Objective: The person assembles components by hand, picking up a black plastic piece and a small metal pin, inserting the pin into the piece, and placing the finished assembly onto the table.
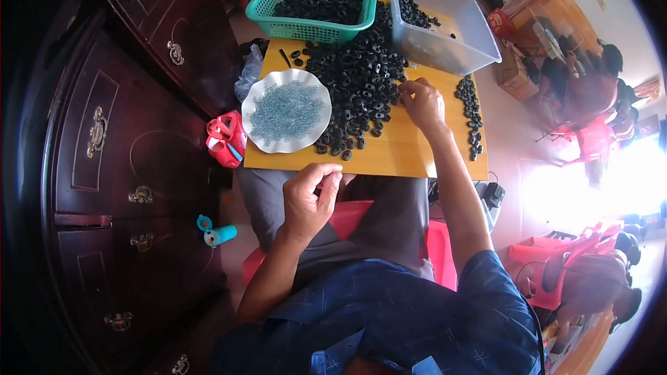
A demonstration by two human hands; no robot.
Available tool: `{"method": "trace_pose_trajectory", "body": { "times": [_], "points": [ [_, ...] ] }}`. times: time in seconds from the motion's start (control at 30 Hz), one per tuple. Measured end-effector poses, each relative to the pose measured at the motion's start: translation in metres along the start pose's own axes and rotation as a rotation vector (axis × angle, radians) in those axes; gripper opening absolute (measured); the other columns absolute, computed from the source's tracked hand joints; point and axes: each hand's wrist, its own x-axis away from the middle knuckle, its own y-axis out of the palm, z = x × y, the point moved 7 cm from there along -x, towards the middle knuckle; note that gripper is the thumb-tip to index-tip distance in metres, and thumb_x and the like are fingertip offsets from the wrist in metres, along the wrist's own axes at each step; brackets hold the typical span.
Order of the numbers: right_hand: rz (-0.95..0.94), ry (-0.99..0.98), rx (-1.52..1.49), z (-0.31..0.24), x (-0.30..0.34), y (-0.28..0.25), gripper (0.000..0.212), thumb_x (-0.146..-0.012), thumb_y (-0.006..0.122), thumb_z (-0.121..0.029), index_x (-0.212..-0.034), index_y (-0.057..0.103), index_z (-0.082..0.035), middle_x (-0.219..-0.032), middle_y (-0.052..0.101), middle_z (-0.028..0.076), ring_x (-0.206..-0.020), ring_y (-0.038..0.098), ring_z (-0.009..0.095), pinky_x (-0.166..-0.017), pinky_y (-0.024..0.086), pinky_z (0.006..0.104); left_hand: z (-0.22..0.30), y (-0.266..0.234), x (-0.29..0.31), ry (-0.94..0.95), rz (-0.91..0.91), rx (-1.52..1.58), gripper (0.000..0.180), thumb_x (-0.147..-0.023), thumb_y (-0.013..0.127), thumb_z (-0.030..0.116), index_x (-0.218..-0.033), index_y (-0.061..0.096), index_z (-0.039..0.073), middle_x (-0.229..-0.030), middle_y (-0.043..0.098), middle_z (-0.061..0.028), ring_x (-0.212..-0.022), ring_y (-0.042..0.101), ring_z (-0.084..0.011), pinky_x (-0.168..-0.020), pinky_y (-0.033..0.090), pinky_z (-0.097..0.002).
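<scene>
My left hand (310, 200) is closed just off the near edge of the wooden table (406, 156), thumb and forefinger pressed together. Anything in that pinch is too small to make out. My right hand (424, 105) reaches to the right edge of a heap of small black parts with holes (358, 80). Its thumb and fingers are bent together by the heap, and their tips hide whatever they grip. Left of the heap stands a white scalloped plate (250, 135) holding many small clear, springlike pieces (288, 112).
A green basket (306, 31) of black pieces and a clear plastic bin (451, 52) stand at the back. Black parts (471, 114) line the table's right side. A red bag (226, 140) hangs at the left, beside dark drawers (97, 132). Other people sit at the right.
</scene>
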Motion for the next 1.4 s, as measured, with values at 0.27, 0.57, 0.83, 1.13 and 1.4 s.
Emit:
{"method": "trace_pose_trajectory", "body": {
  "times": [0.27, 0.57, 0.83, 1.13, 1.4],
  "points": [
    [-0.074, -0.025, 0.089, -0.007, 0.003, 0.004, 0.013, -0.085, 0.062, -0.017, -0.091, 0.073, -0.015, -0.098, 0.066, 0.009, -0.089, 0.066, 0.032, -0.078, 0.054, 0.0420, -0.002, 0.000, 0.000, -0.012, -0.016, -0.001, 0.008, -0.088, 0.066, 0.001, -0.095, 0.067, -0.002, -0.082, 0.070, -0.0112, -0.074, 0.069, -0.0182, -0.068, 0.053, -0.0273],
    [-0.130, 0.011, 0.174, 0.003, 0.015, 0.001, 0.013, -0.086, 0.061, -0.017, -0.093, 0.071, -0.013, -0.098, 0.064, 0.010, -0.090, 0.065, 0.032, -0.078, 0.053, 0.0432, 0.000, 0.002, 0.001, 0.002, -0.023, 0.007, 0.008, -0.088, 0.066, 0.001, -0.095, 0.067, -0.002, -0.083, 0.070, -0.0111, -0.073, 0.068, -0.0180, -0.067, 0.052, -0.0274],
    [-0.034, 0.094, 0.100, 0.020, 0.020, -0.009, 0.017, -0.083, 0.064, -0.021, -0.096, 0.071, -0.012, -0.101, 0.064, 0.012, -0.092, 0.065, 0.033, -0.080, 0.052, 0.0439, -0.001, 0.004, 0.001, -0.001, -0.019, 0.006, 0.007, -0.088, 0.066, 0.001, -0.094, 0.067, -0.002, -0.082, 0.070, -0.0106, -0.071, 0.068, -0.0171, -0.065, 0.052, -0.0270],
    [-0.116, 0.128, 0.128, 0.022, 0.019, -0.009, 0.017, -0.083, 0.065, -0.022, -0.095, 0.070, -0.011, -0.101, 0.065, 0.013, -0.093, 0.065, 0.034, -0.082, 0.052, 0.0435, 0.002, 0.004, 0.001, 0.039, -0.009, 0.004, 0.006, -0.087, 0.066, 0.002, -0.092, 0.065, -0.001, -0.080, 0.068, -0.0132, -0.066, 0.067, -0.0227, -0.058, 0.051, -0.0295],
    [-0.093, 0.083, -0.403, -0.049, 0.027, -0.048, 0.016, -0.096, 0.055, -0.016, -0.104, 0.063, -0.005, -0.083, 0.071, 0.012, -0.070, 0.068, 0.025, -0.067, 0.054, 0.0365, 0.001, 0.005, 0.003, 0.011, -0.020, 0.029, 0.016, -0.089, 0.067, 0.003, -0.104, 0.066, -0.002, -0.085, 0.069, -0.0095, -0.071, 0.066, -0.0135, -0.066, 0.052, -0.0253]
  ]
}}
